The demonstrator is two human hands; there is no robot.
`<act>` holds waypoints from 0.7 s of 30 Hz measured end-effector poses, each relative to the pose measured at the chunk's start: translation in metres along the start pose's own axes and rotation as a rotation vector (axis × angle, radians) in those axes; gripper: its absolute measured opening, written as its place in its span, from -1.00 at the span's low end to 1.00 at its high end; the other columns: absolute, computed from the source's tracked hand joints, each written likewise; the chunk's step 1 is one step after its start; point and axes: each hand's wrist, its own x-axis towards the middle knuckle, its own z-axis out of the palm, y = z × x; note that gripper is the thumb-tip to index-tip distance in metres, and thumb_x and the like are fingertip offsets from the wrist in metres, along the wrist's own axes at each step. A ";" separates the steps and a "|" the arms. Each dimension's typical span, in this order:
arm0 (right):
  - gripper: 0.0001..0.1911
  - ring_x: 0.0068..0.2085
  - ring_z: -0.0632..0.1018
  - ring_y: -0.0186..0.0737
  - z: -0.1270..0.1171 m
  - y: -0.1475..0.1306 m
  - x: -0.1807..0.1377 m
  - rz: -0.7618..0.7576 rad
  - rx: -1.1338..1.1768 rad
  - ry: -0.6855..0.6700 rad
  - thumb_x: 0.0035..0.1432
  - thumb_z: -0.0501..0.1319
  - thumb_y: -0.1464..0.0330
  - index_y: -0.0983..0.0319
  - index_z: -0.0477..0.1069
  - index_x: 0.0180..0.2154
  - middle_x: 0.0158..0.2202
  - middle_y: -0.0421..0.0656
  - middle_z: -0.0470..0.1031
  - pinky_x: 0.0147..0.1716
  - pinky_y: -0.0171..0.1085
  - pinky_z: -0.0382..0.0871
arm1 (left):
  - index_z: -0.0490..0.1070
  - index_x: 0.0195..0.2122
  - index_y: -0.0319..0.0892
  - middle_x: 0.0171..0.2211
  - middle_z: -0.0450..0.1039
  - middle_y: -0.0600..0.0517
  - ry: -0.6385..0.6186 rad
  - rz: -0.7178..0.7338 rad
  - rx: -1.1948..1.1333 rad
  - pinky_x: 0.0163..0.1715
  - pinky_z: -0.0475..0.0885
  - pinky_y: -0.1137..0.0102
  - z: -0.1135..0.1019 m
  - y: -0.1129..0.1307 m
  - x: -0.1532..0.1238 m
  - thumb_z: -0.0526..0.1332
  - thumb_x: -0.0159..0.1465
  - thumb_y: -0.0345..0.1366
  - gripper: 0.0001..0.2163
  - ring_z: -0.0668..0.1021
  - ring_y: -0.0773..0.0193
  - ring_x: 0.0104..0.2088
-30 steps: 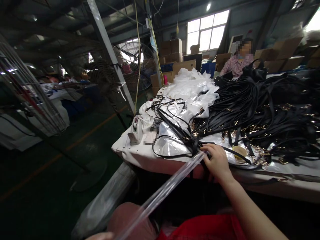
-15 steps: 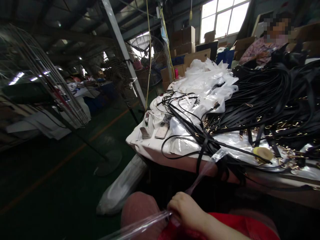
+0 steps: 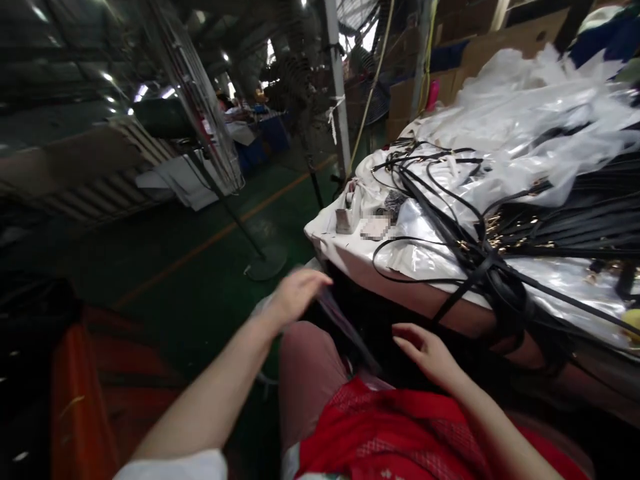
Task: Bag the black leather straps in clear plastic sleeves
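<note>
My left hand (image 3: pixel 300 293) is raised above my left knee, its fingers closed on one end of a clear plastic strip (image 3: pixel 345 327). From there the strip slants down towards my lap, smeared by motion. My right hand (image 3: pixel 423 350) hovers over the lap near the table edge, thumb and fingers apart, with nothing visible in it. Beyond it, a bundle of black straps (image 3: pixel 493 277) with gold-coloured clips hangs partly over the edge of the white-covered table (image 3: pixel 340 253).
Crumpled clear plastic bags (image 3: pixel 525 107) and more black straps (image 3: pixel 590 213) are heaped on the table. A small metal block (image 3: pixel 344 221) sits near its corner. A fan stand (image 3: pixel 265 263) is on the green floor, and an orange-red box (image 3: pixel 83 393) is at lower left.
My view has swung left and down. My left hand has come into sight with the plastic strip. My right hand has let go of the plastic and opened, further right in view.
</note>
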 end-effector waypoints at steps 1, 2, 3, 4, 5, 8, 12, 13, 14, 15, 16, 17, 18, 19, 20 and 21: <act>-0.60 0.08 0.52 -0.08 -0.013 -0.012 -0.002 -0.031 0.068 0.052 0.35 0.04 0.18 0.24 0.38 0.08 0.08 0.03 0.50 0.10 -0.12 0.39 | 0.54 -0.27 -0.24 -0.22 0.56 0.04 -0.116 0.027 -0.084 -0.11 0.48 0.39 0.016 0.004 0.000 -0.01 0.44 -0.11 -0.59 0.59 0.30 -0.18; -0.59 0.07 0.53 -0.05 -0.025 -0.023 -0.005 -0.063 0.137 0.110 0.33 0.07 0.15 0.22 0.39 0.08 0.07 0.03 0.50 0.09 -0.11 0.41 | 0.56 -0.29 -0.22 -0.22 0.57 0.05 -0.252 0.056 -0.190 -0.10 0.47 0.44 0.036 0.010 0.000 -0.02 0.44 -0.12 -0.59 0.59 0.33 -0.17; -0.58 0.05 0.53 -0.02 -0.037 -0.033 -0.011 -0.096 0.189 0.165 0.29 0.12 0.13 0.21 0.39 0.08 0.06 0.03 0.51 0.06 -0.09 0.43 | 0.56 -0.30 -0.21 -0.23 0.58 0.04 -0.387 0.076 -0.300 -0.11 0.45 0.47 0.058 0.018 -0.001 -0.02 0.44 -0.14 -0.60 0.58 0.33 -0.18; -0.56 0.03 0.54 0.00 -0.047 -0.042 -0.018 -0.127 0.216 0.213 0.25 0.19 0.12 0.19 0.40 0.08 0.04 0.03 0.51 0.03 -0.09 0.45 | 0.56 -0.30 -0.21 -0.24 0.57 0.03 -0.505 0.080 -0.404 -0.12 0.45 0.48 0.081 0.028 -0.003 0.00 0.43 -0.17 -0.63 0.58 0.32 -0.20; -0.55 0.01 0.55 0.00 -0.055 -0.050 -0.025 -0.153 0.207 0.252 0.20 0.24 0.13 0.18 0.42 0.07 0.03 0.02 0.52 0.01 -0.09 0.46 | 0.55 -0.35 -0.23 -0.32 0.56 0.03 -0.585 0.053 -0.462 -0.19 0.44 0.49 0.102 0.036 -0.005 0.01 0.42 -0.18 -0.62 0.57 0.33 -0.28; -0.57 -0.02 0.55 -0.02 -0.066 -0.061 -0.043 -0.206 0.059 0.307 0.11 0.33 0.17 0.16 0.48 0.01 -0.02 -0.01 0.53 -0.01 -0.10 0.46 | 0.47 -0.50 -0.25 -0.48 0.47 0.07 -0.712 -0.052 -0.531 -0.37 0.38 0.51 0.150 0.054 -0.014 0.10 0.37 -0.19 -0.65 0.50 0.36 -0.42; -0.83 -0.14 0.57 -0.11 -0.062 -0.056 -0.053 -0.250 0.016 0.356 0.21 0.26 0.24 0.16 0.57 -0.23 -0.19 -0.07 0.57 -0.12 -0.17 0.47 | 0.52 -0.39 -0.22 -0.38 0.53 0.09 -0.793 -0.049 -0.662 -0.25 0.36 0.52 0.169 0.054 -0.025 0.12 0.32 -0.34 -0.79 0.53 0.36 -0.31; -0.82 -0.19 0.58 -0.13 -0.060 -0.055 -0.054 -0.244 0.026 0.373 0.24 0.23 0.25 0.16 0.57 -0.30 -0.24 -0.08 0.58 -0.17 -0.20 0.47 | 0.53 -0.37 -0.22 -0.38 0.53 0.09 -0.792 -0.050 -0.664 -0.25 0.36 0.52 0.168 0.054 -0.027 0.12 0.32 -0.33 -0.79 0.53 0.36 -0.32; -0.80 -0.24 0.58 -0.15 -0.058 -0.054 -0.054 -0.232 0.036 0.388 0.26 0.21 0.25 0.16 0.57 -0.35 -0.29 -0.10 0.57 -0.21 -0.22 0.47 | 0.53 -0.36 -0.22 -0.39 0.52 0.08 -0.769 -0.062 -0.635 -0.28 0.37 0.51 0.167 0.054 -0.028 0.15 0.30 -0.28 -0.80 0.52 0.35 -0.34; -0.78 -0.28 0.57 -0.17 -0.056 -0.054 -0.054 -0.215 0.046 0.398 0.27 0.21 0.26 0.16 0.56 -0.37 -0.34 -0.12 0.57 -0.25 -0.24 0.46 | 0.52 -0.36 -0.23 -0.41 0.51 0.06 -0.719 -0.085 -0.587 -0.32 0.36 0.49 0.165 0.056 -0.030 0.21 0.27 -0.21 -0.80 0.51 0.34 -0.37; -0.78 -0.31 0.57 -0.19 -0.054 -0.054 -0.054 -0.198 0.057 0.406 0.26 0.22 0.25 0.16 0.56 -0.39 -0.37 -0.13 0.56 -0.28 -0.26 0.45 | 0.52 -0.36 -0.23 -0.41 0.50 0.05 -0.645 -0.112 -0.536 -0.34 0.36 0.48 0.164 0.059 -0.031 0.28 0.21 -0.16 -0.79 0.50 0.32 -0.38; -0.78 -0.34 0.56 -0.20 -0.052 -0.055 -0.053 -0.182 0.068 0.411 0.26 0.24 0.24 0.16 0.56 -0.40 -0.40 -0.14 0.55 -0.32 -0.27 0.43 | 0.52 -0.34 -0.23 -0.39 0.50 0.03 -0.554 -0.137 -0.501 -0.34 0.37 0.46 0.162 0.062 -0.031 0.33 0.15 -0.16 -0.78 0.49 0.30 -0.37; -0.77 -0.38 0.54 -0.21 -0.051 -0.057 -0.052 -0.168 0.078 0.422 0.24 0.25 0.22 0.16 0.55 -0.42 -0.43 -0.15 0.54 -0.36 -0.28 0.41 | 0.51 -0.33 -0.23 -0.36 0.51 0.01 -0.463 -0.160 -0.487 -0.32 0.37 0.45 0.160 0.065 -0.032 0.35 0.12 -0.20 -0.80 0.50 0.28 -0.35; -0.75 -0.41 0.51 -0.23 -0.049 -0.058 -0.051 -0.156 0.083 0.440 0.23 0.27 0.20 0.17 0.54 -0.44 -0.46 -0.16 0.52 -0.40 -0.29 0.38 | 0.51 -0.32 -0.23 -0.34 0.52 0.00 -0.388 -0.181 -0.491 -0.29 0.38 0.44 0.158 0.067 -0.032 0.34 0.12 -0.26 -0.84 0.50 0.27 -0.32; -0.73 -0.45 0.48 -0.25 -0.047 -0.059 -0.048 -0.148 0.085 0.458 0.20 0.29 0.19 0.18 0.51 -0.48 -0.49 -0.18 0.49 -0.44 -0.30 0.34 | 0.51 -0.34 -0.23 -0.34 0.51 0.00 -0.337 -0.207 -0.503 -0.28 0.37 0.44 0.157 0.069 -0.031 0.31 0.13 -0.32 -0.90 0.50 0.28 -0.32; -0.69 -0.48 0.44 -0.27 -0.046 -0.060 -0.046 -0.143 0.085 0.476 0.18 0.31 0.18 0.19 0.46 -0.53 -0.52 -0.19 0.45 -0.48 -0.31 0.30 | 0.51 -0.39 -0.23 -0.38 0.50 0.01 -0.317 -0.230 -0.515 -0.29 0.36 0.44 0.155 0.069 -0.031 0.28 0.14 -0.36 -0.95 0.49 0.29 -0.34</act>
